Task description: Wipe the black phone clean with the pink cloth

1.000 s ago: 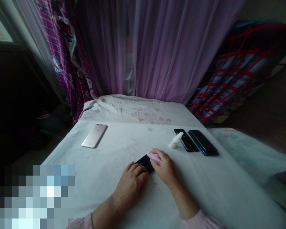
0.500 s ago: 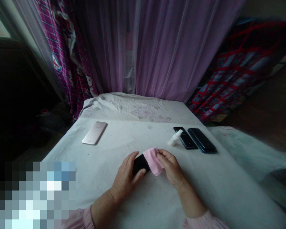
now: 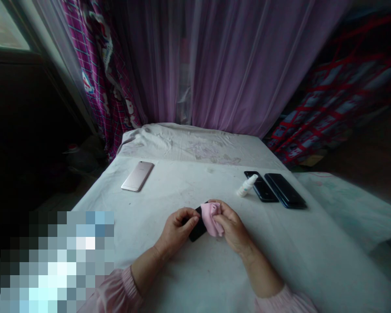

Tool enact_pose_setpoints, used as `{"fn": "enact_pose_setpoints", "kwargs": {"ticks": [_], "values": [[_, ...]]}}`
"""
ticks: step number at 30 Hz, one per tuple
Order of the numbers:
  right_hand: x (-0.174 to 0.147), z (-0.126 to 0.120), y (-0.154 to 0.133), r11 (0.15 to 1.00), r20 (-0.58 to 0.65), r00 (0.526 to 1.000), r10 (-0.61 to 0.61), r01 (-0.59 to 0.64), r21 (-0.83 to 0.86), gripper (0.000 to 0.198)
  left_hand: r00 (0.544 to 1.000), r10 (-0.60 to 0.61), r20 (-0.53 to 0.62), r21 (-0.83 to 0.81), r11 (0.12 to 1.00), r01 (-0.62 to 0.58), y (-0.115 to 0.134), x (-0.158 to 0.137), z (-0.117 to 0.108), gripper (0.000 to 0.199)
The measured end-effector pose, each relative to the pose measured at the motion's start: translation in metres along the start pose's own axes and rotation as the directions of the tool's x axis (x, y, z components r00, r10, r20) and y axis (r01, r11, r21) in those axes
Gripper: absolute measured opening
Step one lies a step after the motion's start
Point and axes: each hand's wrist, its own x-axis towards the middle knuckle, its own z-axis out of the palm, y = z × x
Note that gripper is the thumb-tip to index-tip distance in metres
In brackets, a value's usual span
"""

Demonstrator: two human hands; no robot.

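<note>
Low over the table, a dark smartphone (image 3: 197, 230) lies tilted between my two hands. My left hand (image 3: 177, 228) pinches its left edge, thumb on the near face and fingers behind. A pink cloth (image 3: 211, 219) covers the phone's right end and is bunched up on top. My right hand (image 3: 233, 224) is closed on the cloth, with the thumb pressing it and the fingers behind. Part of the phone is hidden under the cloth and my fingers.
A small white spray bottle (image 3: 246, 186) stands right of centre beside a black phone (image 3: 263, 190). Further right lies a stack of dark phones (image 3: 286, 191). A rose-gold phone (image 3: 137, 177) rests at the left. White cloth covers the table (image 3: 169, 184); purple curtains (image 3: 234, 69) hang behind.
My left hand has shifted from around the phone's left end to a pinch at its edge. The phone has turned more upright, and the cloth is more bunched under my right thumb.
</note>
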Motion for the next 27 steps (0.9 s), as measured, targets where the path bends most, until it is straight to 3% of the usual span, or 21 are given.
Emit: {"fn": "enact_pose_setpoints", "kwargs": {"ticks": [4,6,8,10,13,15,18,23,27], "values": [[-0.002,0.003,-0.002,0.999,0.045,0.998,-0.041,0.039,0.036,0.033,0.993,0.098,-0.072,0.126,0.988,-0.088,0.001,-0.001,-0.001,0.043],[-0.003,0.006,-0.001,0.997,0.072,0.996,-0.053,0.05,0.054,0.031,0.993,0.116,-0.011,0.137,0.984,-0.114,0.002,-0.001,-0.001,0.054],[-0.004,0.008,0.001,0.997,0.077,0.996,-0.044,0.039,0.061,0.032,0.992,0.11,0.066,0.124,0.985,-0.118,0.003,-0.002,-0.001,0.047],[-0.004,0.01,0.003,0.998,0.044,0.998,-0.048,0.045,0.05,0.039,0.994,0.087,0.062,0.115,0.989,-0.094,0.002,-0.001,0.001,0.034],[-0.002,0.01,0.005,0.995,-0.022,0.995,-0.098,0.098,-0.023,0.049,0.999,0.048,0.002,0.09,0.995,-0.048,0.001,-0.001,0.003,0.031],[-0.001,0.011,0.005,0.987,-0.027,0.99,-0.135,0.132,-0.091,0.043,0.999,0.036,0.005,0.066,0.997,-0.036,0.001,-0.001,0.004,0.034],[-0.002,0.012,0.005,0.971,-0.002,0.986,-0.166,0.163,-0.175,0.031,1.0,0.024,-0.004,0.043,0.999,-0.024,0.002,-0.001,0.004,0.036],[-0.005,0.012,0.006,0.947,0.082,0.984,-0.155,0.172,-0.272,0.04,0.998,0.05,-0.048,-0.006,0.999,-0.05,0.003,-0.001,0.002,0.035],[-0.007,0.01,0.002,0.846,0.15,0.962,-0.23,0.274,-0.457,0.023,0.997,0.071,-0.031,-0.035,0.997,-0.072,0.004,-0.001,0.001,0.033]]}}
